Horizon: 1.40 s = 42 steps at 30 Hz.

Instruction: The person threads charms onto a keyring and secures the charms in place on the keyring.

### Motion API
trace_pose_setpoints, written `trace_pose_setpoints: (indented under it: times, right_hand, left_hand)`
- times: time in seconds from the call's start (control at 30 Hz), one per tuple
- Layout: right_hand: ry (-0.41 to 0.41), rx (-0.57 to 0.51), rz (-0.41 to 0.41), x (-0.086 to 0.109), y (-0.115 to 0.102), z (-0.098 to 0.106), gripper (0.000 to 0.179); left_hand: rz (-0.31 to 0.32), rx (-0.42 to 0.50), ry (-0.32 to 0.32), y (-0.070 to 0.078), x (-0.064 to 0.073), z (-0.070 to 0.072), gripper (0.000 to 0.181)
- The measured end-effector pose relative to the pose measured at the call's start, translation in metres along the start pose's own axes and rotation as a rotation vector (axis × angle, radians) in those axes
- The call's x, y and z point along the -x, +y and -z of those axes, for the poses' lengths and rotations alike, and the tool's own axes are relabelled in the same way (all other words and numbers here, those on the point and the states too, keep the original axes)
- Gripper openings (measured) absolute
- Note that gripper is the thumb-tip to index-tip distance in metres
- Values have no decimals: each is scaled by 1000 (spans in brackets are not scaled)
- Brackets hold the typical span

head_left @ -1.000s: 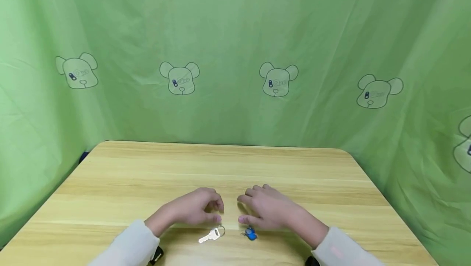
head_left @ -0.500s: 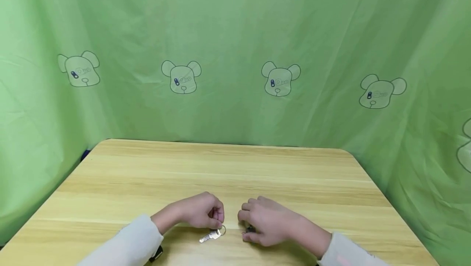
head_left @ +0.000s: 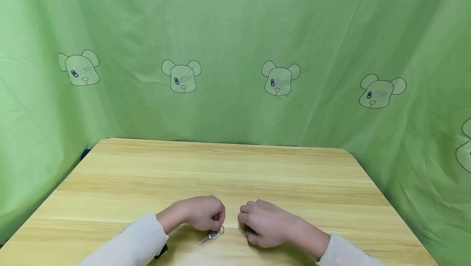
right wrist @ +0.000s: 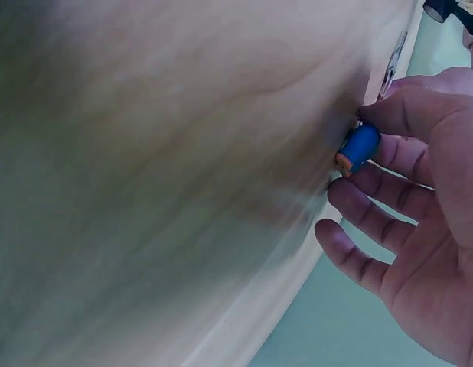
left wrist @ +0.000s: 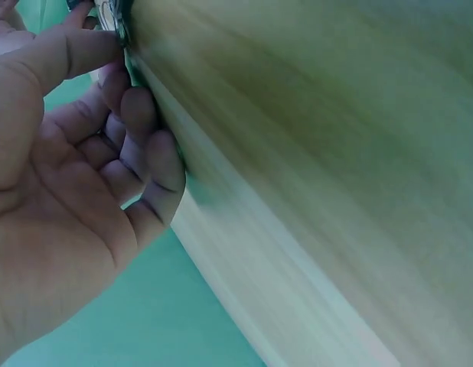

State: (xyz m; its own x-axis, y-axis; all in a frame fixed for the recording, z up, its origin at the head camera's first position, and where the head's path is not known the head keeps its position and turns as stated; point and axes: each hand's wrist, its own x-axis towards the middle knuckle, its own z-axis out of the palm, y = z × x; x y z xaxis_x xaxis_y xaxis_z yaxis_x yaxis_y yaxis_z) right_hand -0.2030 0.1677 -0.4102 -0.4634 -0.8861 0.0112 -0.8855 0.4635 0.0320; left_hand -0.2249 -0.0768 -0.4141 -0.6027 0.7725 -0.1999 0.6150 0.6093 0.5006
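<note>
My left hand (head_left: 206, 213) is low over the table, pinching the head end of a silver key (head_left: 209, 238) between thumb and curled index finger. The key's blade slants toward the front left. Its split ring (head_left: 221, 230) shows just right of the fingertips. In the left wrist view the key (left wrist: 108, 15) is partly cut off at the top. My right hand (head_left: 268, 224) grips a small blue charm (right wrist: 362, 145) with an orange part, thumb on one side and fingers on the other. From the head view that charm is mostly hidden under the hand.
A wooden table (head_left: 228, 172) with rounded far corners extends beyond both hands. Behind and beside it hangs a green curtain (head_left: 228, 21) printed with bear heads. A dark band (head_left: 161, 251) shows under the left sleeve (head_left: 128, 241).
My left fingers have closed onto the key by its ring, tilting it slightly. The right hand has come down and toward me over the blue charm, taking hold of it.
</note>
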Motion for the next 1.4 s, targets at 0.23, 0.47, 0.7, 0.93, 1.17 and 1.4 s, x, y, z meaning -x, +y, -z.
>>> trace_pose_setpoints:
  times: [0.23, 0.47, 0.7, 0.93, 1.17, 1.4]
  right_hand:
    - [12, 64, 16, -2, 2, 0, 15]
    - [7, 107, 2, -2, 4, 1, 11]
    - [60, 66, -30, -1, 7, 0, 7]
    - [152, 17, -27, -4, 13, 3, 5]
    - [277, -43, -56, -10, 22, 5, 5]
    - [392, -144, -125, -16, 28, 15, 6]
  left_hand:
    - [-50, 9, 2, -5, 4, 5, 20]
    - [-72, 89, 46, -16, 5, 8, 16]
    - [-49, 142, 83, -20, 3, 9, 15]
    - [-17, 209, 184, -21, 0, 7, 12]
    - [35, 316, 402, -18, -4, 8, 5]
    - [89, 391, 574, -14, -8, 13, 7]
